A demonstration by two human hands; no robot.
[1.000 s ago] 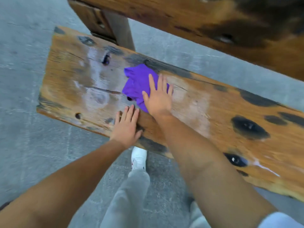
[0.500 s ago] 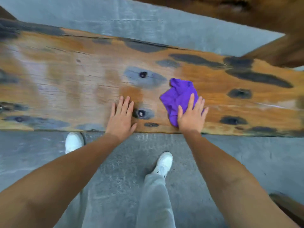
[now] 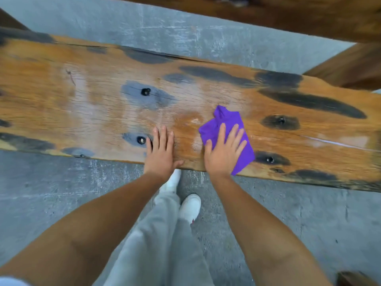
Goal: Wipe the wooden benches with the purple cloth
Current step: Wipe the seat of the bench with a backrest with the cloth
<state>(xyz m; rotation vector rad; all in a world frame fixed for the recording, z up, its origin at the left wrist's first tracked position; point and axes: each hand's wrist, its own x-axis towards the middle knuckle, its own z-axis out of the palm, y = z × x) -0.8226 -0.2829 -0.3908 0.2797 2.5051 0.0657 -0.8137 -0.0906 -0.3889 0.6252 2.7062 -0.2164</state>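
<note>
Grey concrete floor fills the lower half of the frame and shows again as a strip across the upper middle. It is scuffed, mottled with pale patches, and crossed by thin joint lines. Along the top edge runs a dark brown wooden plank, blurred. A slanted brown beam comes in from the upper right. In the lower right corner sits a small brown wooden piece. Light is soft and even.

Crumpled purple cloth lies on worn, seemingly damp wooden bench.
</note>
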